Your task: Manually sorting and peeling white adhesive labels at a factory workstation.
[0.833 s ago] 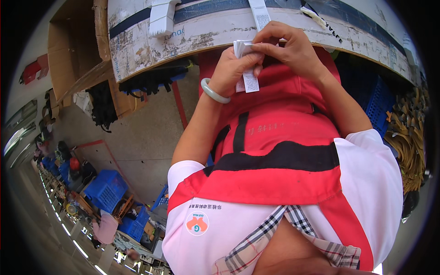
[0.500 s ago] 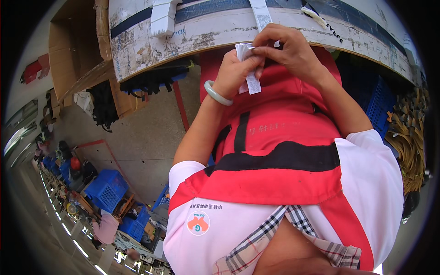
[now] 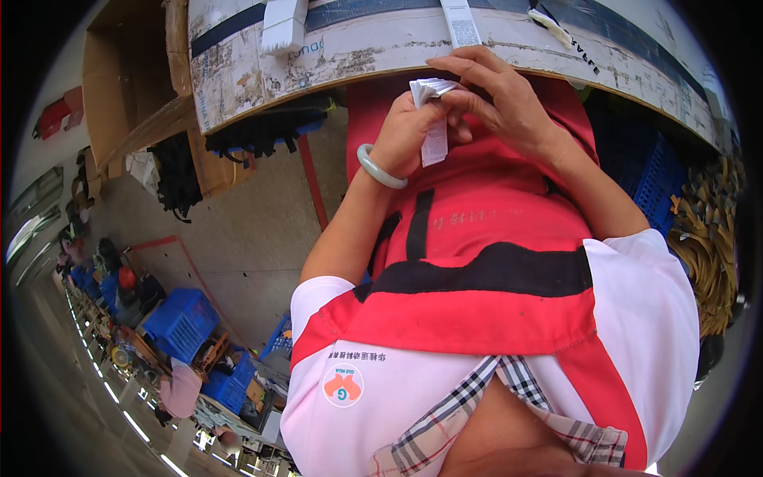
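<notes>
As the left hand (image 3: 404,131) clasps white labels (image 3: 435,145) by the table's (image 3: 397,54) near edge, the right hand (image 3: 505,95) meets them, grip unclear to me; likely sorting, next needing careful finger-and-thumb separation.

This is a factory workshop: a scuffed worktop (image 3: 362,57) covered with printed board, an open cardboard box (image 3: 125,87) beside it, blue plastic crates (image 3: 181,324) around the floor, brown strips (image 3: 706,258) heaped at the right, an apron (image 3: 477,322), a distant co-worker (image 3: 181,391) and receding strip lights (image 3: 136,427).
</notes>
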`<control>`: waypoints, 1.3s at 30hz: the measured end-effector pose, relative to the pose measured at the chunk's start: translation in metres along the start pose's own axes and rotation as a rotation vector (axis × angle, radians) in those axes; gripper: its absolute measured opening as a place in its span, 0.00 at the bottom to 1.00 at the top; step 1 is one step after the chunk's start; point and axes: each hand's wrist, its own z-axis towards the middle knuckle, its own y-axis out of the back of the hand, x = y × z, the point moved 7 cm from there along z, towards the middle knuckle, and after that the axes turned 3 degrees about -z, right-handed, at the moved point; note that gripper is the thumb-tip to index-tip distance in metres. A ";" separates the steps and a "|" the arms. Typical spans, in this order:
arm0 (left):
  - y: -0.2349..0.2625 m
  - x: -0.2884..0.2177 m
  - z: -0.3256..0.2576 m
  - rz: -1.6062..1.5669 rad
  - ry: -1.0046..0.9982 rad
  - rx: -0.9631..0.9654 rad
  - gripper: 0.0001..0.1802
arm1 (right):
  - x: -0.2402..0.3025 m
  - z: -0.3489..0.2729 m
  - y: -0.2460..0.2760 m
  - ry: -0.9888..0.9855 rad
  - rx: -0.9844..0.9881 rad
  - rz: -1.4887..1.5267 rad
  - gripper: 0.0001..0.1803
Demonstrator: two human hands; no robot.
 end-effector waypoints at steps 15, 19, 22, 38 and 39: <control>-0.011 -0.002 -0.009 0.213 0.006 0.061 0.05 | -0.016 0.000 -0.004 -0.254 0.208 0.646 0.10; -0.025 0.000 -0.009 0.130 0.093 0.136 0.08 | -0.025 -0.002 -0.006 -0.301 0.100 0.664 0.08; -0.018 0.007 -0.010 -0.117 0.171 0.044 0.08 | -0.014 -0.003 0.005 -0.293 -0.043 0.563 0.07; -0.024 0.011 -0.015 -0.172 0.134 0.162 0.27 | -0.006 -0.004 0.002 -0.073 0.082 0.446 0.05; -0.024 0.011 -0.015 -0.156 0.124 0.154 0.23 | -0.006 -0.004 0.002 -0.051 0.079 0.411 0.05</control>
